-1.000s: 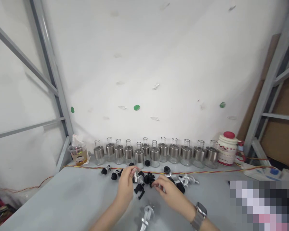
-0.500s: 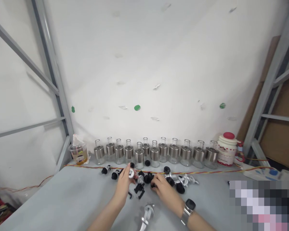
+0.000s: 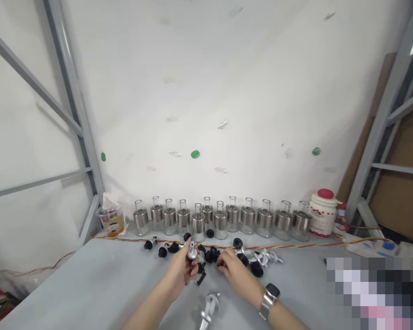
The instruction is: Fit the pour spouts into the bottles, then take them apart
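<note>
My left hand [image 3: 181, 266] is closed around a silver pourer spout [image 3: 192, 252], its nozzle pointing up. My right hand [image 3: 231, 266] has its fingers bent together beside a group of black stoppers [image 3: 211, 255]; whatever its fingertips hold, if anything, is hidden. Small black plastic pieces [image 3: 201, 277] lie between the hands. Right of my right hand are more silver spouts [image 3: 266, 256] and a black round cap [image 3: 257, 269]. Nearer me, a loose silver spout part [image 3: 210, 307] lies on the grey table [image 3: 99, 284].
A row of glass bottles with steel sleeves [image 3: 220, 221] stands along the wall. At its left is a plastic drink cup [image 3: 112, 223], at its right a cream jar with a red lid [image 3: 322, 215]. A twisted red-yellow wire [image 3: 296, 245] crosses the table.
The silver spout in my left hand has turned from its round end to nozzle upward, as that hand moved slightly right and down. My right hand has barely moved.
</note>
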`<state>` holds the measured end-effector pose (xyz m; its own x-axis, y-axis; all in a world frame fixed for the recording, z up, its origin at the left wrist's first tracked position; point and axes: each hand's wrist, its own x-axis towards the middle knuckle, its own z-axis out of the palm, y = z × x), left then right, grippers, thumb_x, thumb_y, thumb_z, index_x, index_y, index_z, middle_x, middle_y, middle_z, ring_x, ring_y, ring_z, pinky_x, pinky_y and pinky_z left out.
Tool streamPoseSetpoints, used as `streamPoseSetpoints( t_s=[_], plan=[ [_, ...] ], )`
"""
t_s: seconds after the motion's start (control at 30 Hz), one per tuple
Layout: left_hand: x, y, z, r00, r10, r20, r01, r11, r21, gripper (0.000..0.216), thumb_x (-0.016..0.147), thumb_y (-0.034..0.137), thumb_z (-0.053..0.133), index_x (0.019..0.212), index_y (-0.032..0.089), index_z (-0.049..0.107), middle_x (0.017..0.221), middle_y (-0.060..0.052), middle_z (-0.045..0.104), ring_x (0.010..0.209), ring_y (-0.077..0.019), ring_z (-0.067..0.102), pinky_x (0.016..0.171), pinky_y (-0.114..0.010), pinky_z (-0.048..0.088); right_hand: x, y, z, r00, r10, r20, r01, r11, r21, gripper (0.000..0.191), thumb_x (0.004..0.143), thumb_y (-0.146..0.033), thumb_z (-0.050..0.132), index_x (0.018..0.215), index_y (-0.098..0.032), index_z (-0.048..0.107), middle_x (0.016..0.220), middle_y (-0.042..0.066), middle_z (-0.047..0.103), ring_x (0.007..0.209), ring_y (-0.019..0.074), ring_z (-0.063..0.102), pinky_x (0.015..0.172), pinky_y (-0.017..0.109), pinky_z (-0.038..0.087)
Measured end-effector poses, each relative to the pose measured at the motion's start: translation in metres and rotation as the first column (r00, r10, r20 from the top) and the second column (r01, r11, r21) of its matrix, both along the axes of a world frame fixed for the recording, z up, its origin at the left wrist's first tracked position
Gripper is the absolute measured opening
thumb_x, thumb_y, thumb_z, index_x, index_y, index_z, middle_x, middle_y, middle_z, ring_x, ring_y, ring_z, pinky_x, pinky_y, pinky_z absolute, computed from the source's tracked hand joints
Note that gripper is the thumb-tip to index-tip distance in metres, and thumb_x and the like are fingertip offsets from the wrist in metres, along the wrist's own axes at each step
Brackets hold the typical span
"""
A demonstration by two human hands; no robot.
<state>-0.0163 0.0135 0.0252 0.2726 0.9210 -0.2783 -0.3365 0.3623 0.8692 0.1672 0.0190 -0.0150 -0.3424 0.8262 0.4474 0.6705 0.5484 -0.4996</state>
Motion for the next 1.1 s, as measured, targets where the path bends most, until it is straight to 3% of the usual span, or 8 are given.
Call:
streamPoseSetpoints(
  t_s=[0.17, 0.37, 0.53, 0.8, 0.93, 1.1],
  plan=[
    [-0.002, 0.002, -0.003, 0.998, -0.064, -0.026, 0.063, 0.998, -0.02, 0.047, 0.071, 0.064, 0.04, 0.065, 0.018, 0.046, 0.041, 0.01, 0.031, 0.031, -0.0036, 0.026, 0.038, -0.019, 0.014, 0.004, 0.002, -0.005, 1.0, 0.009, -0.018, -0.01, 0.999, -0.038, 0.024, 0.069, -0.001, 0.046, 0.079, -0.02, 0.056, 0.082, 0.002, 0.055, 0.074, 0.0151, 0.057, 0.068, 0.024, 0.045],
    [0.004, -0.007, 0.003, 0.996, -0.029, -0.09, 0.026, 0.999, -0.028, 0.039, 0.076, 0.052, 0.036, 0.063, 0.017, 0.045, 0.048, 0.006, 0.045, 0.034, -0.005, 0.036, 0.04, -0.019, 0.02, 0.002, 0.0, -0.002, 1.0, 0.02, -0.01, -0.02, 1.0, 0.012, 0.025, 0.071, -0.003, 0.045, 0.083, -0.021, 0.057, 0.086, 0.003, 0.055, 0.081, 0.0163, 0.057, 0.073, 0.026, 0.044],
    [0.004, -0.007, 0.0, 0.994, -0.025, -0.107, 0.023, 0.999, -0.024, 0.035, 0.074, 0.049, 0.038, 0.063, 0.017, 0.045, 0.046, 0.006, 0.044, 0.035, -0.0058, 0.037, 0.04, -0.019, 0.021, 0.001, -0.003, 0.002, 0.992, -0.1, -0.075, 0.097, 0.995, -0.039, 0.025, 0.069, -0.006, 0.05, 0.089, -0.019, 0.051, 0.091, 0.004, 0.051, 0.079, 0.0173, 0.057, 0.072, 0.028, 0.045],
    [0.006, -0.004, -0.001, 0.998, -0.057, -0.037, 0.056, 0.998, -0.027, 0.056, 0.067, 0.07, 0.039, 0.085, 0.018, 0.049, 0.051, 0.008, 0.041, 0.036, -0.0066, 0.04, 0.04, -0.02, 0.024, 0.003, 0.001, 0.0, 0.989, -0.136, 0.05, 0.14, 0.986, -0.089, 0.01, 0.071, -0.009, 0.049, 0.072, -0.018, 0.052, 0.078, 0.004, 0.056, 0.073, 0.018, 0.057, 0.068, 0.029, 0.045],
    [0.007, -0.009, -0.001, 0.996, -0.093, 0.006, 0.093, 0.994, 0.066, 0.052, 0.069, 0.065, 0.045, 0.091, 0.019, 0.046, 0.06, 0.006, 0.046, 0.045, -0.0085, 0.048, 0.043, -0.021, 0.032, 0.005, 0.002, 0.002, 0.987, -0.12, 0.109, 0.132, 0.986, -0.104, 0.012, 0.074, -0.011, 0.044, 0.074, -0.017, 0.055, 0.078, 0.005, 0.058, 0.073, 0.0188, 0.057, 0.069, 0.029, 0.043],
    [0.01, -0.016, -0.004, 0.972, -0.173, -0.162, 0.207, 0.95, 0.232, 0.036, 0.065, 0.041, 0.066, 0.085, 0.019, 0.047, 0.059, 0.007, 0.049, 0.047, -0.0084, 0.051, 0.046, -0.021, 0.037, 0.007, 0.002, 0.006, 0.982, -0.088, 0.166, 0.112, 0.983, -0.146, 0.017, 0.075, -0.011, 0.042, 0.076, -0.016, 0.058, 0.078, 0.007, 0.058, 0.074, 0.0189, 0.056, 0.07, 0.026, 0.041]
  ],
)
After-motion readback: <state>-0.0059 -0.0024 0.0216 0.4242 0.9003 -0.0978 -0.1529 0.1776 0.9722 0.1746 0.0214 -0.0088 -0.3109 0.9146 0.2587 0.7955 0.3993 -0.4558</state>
